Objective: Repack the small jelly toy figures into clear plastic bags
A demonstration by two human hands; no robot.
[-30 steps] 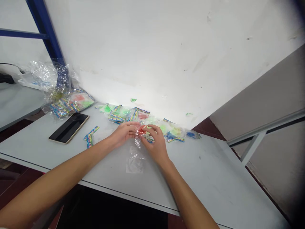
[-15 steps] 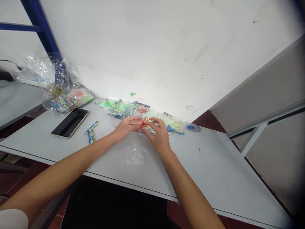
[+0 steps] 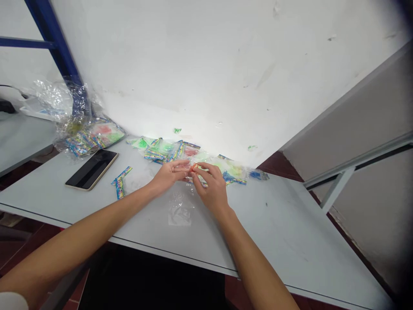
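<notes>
A small red-orange piece (image 3: 194, 167), too small to name more exactly, sits between my two hands above the table. My left hand (image 3: 168, 175) is closed with its fingertips on the piece's left side. From the right, my right hand (image 3: 211, 183) pinches the same piece between thumb and fingers. Just behind the hands lie several clear packets with colourful printed strips, among them a packet with red contents (image 3: 191, 151) and one with green contents (image 3: 167, 146). Nearer the front, a clear plastic bag (image 3: 180, 215) lies flat on the table.
A smartphone (image 3: 92, 169) and torn printed strips (image 3: 120, 183) lie to the left on the grey table (image 3: 274, 241). A large crinkled clear bag (image 3: 75, 116) with packets stands by the blue post (image 3: 61, 47). A white wall (image 3: 193, 64) rises behind the table.
The fingers of my right hand have closed in further around the red-orange piece, covering more of it. The whole view has shifted slightly; the things on the table lie as before.
</notes>
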